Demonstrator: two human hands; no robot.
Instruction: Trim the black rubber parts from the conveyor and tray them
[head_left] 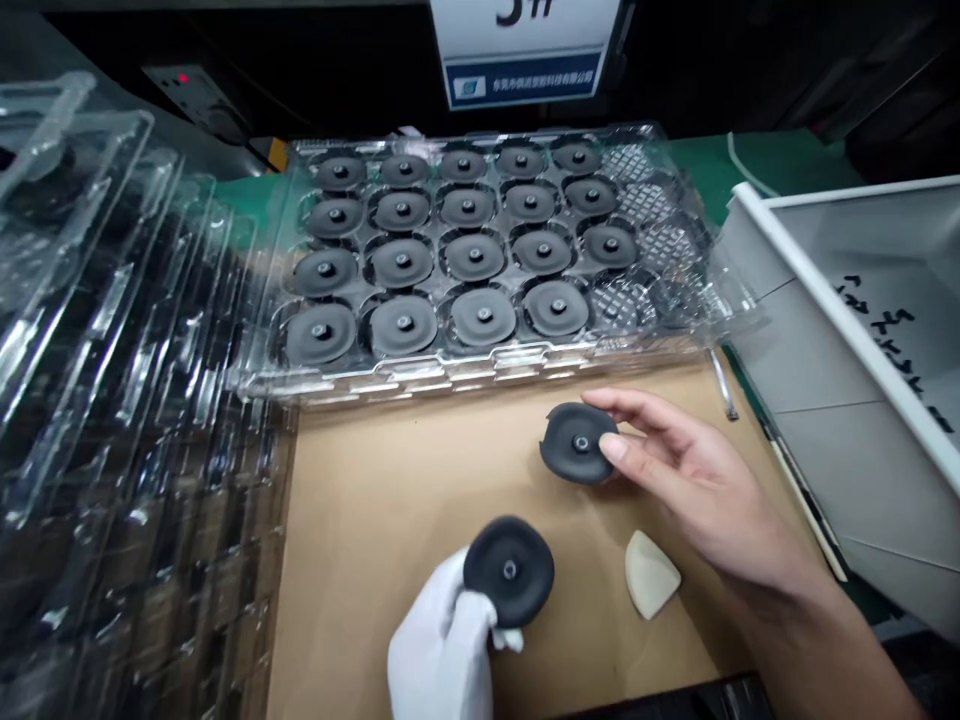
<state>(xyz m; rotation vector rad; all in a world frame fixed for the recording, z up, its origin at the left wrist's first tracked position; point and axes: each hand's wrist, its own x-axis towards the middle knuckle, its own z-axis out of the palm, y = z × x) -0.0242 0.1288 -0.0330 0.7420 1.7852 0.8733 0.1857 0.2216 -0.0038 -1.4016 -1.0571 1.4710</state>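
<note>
The tray (480, 378) is filled save its right pockets; the gloved left hand (437, 650) clasps the near disc (510, 570), the bare right hand (697, 480) pinches the far disc (576, 445) over the cardboard (375, 520).

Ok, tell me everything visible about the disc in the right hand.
The disc is round, matte dark grey and rubbery-looking, with a small central hub and a notch on its left edge. It is tilted, face toward the camera, over the cardboard. The right hand pinches its right edge, thumb in front.
</note>
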